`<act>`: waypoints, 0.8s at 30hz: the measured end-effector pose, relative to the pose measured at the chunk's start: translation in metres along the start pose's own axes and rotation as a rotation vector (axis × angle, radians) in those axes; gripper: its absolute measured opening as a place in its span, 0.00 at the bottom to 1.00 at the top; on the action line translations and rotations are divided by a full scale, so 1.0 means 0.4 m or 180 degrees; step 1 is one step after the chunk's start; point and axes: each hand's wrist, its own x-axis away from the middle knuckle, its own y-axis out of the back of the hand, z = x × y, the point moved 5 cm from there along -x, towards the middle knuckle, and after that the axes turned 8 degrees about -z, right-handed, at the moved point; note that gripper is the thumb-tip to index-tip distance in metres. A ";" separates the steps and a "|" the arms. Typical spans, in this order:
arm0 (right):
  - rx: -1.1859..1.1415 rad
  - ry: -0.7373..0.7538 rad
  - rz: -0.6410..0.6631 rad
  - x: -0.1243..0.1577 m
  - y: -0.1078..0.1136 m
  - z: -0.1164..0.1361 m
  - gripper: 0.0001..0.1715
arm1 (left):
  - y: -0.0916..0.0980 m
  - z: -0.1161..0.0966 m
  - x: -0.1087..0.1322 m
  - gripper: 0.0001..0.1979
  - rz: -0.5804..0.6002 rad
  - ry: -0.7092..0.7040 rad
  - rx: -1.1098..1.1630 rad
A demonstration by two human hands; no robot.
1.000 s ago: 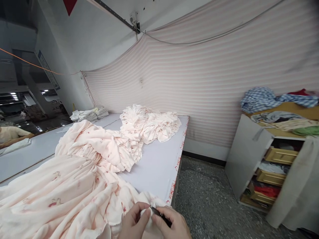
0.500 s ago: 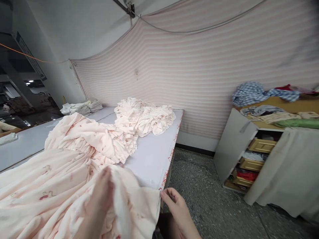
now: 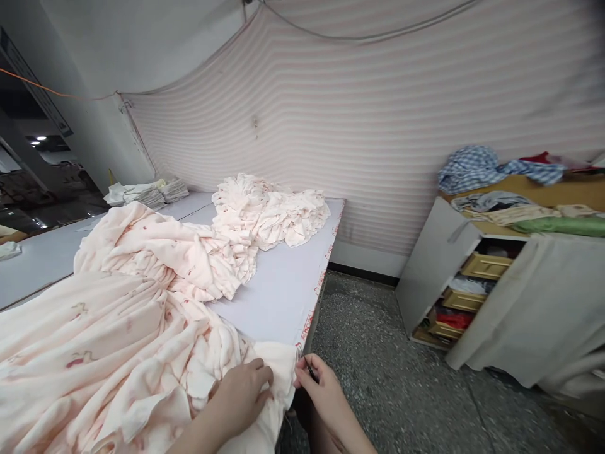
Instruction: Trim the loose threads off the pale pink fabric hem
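Note:
Pale pink fabric [image 3: 137, 372] with small printed figures lies in loose folds over the near part of the table. My left hand [image 3: 243, 394] rests on it near the table's right edge, its fingers curled and closed on the cloth. Just to the right, my right hand [image 3: 321, 384] is closed around small dark thread snips [image 3: 309, 369], mostly hidden by the fingers. Their tip points up and left at the corner of the fabric's edge, which the fingertips touch or nearly touch.
More pink cloth [image 3: 269, 211] is heaped farther back on the table [image 3: 269, 299]. Folded white cloths [image 3: 146, 192] stand at the far left. Across the speckled floor [image 3: 368, 340], a cabinet [image 3: 435, 265] with drawers carries fabrics. A striped sheet [image 3: 359, 126] covers the wall.
My left hand has moved right and down, laying the lifted cloth flatter near the corner. My right hand stays by the edge, and the dark snips now show in it. The view has tilted down slightly.

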 end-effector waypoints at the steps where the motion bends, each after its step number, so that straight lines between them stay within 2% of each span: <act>1: -0.0001 0.0000 0.0011 0.011 0.004 -0.006 0.07 | -0.001 0.008 0.003 0.09 0.0058 -0.0046 -0.0098; 3: 0.0005 -0.0005 -0.0058 0.031 0.010 -0.024 0.08 | 0.008 0.020 0.005 0.11 0.0106 -0.0107 -0.0171; 7: -0.0024 -0.0027 -0.0473 0.030 0.016 -0.054 0.13 | 0.021 0.013 -0.016 0.10 -0.0089 -0.0150 -0.0168; 9: -0.0048 -0.0033 -0.0631 0.005 0.010 -0.056 0.15 | 0.007 0.001 -0.044 0.11 -0.0189 -0.0134 -0.0103; 12: -0.0072 -0.0030 -0.0701 -0.041 -0.006 -0.042 0.15 | -0.030 -0.010 -0.099 0.19 -0.0198 -0.0117 0.0025; 13: -0.0081 -0.0026 -0.0699 -0.053 -0.010 -0.035 0.16 | -0.040 -0.011 -0.115 0.18 -0.0172 -0.0118 0.0081; 15: -0.0116 -0.0014 -0.0697 -0.068 -0.010 -0.020 0.17 | -0.045 -0.005 -0.141 0.11 -0.0161 -0.0083 0.0199; 17: -0.0170 0.0004 -0.0698 -0.066 -0.004 -0.008 0.18 | -0.026 0.012 -0.153 0.05 -0.0283 0.0001 0.0328; 20: -0.0221 0.0013 -0.0651 -0.037 -0.005 -0.004 0.18 | 0.034 0.042 -0.151 0.06 -0.0615 0.0149 0.0570; 24: -0.0202 -0.0025 -0.0461 0.025 -0.053 -0.022 0.18 | 0.111 0.059 -0.129 0.04 -0.0884 0.0318 0.1018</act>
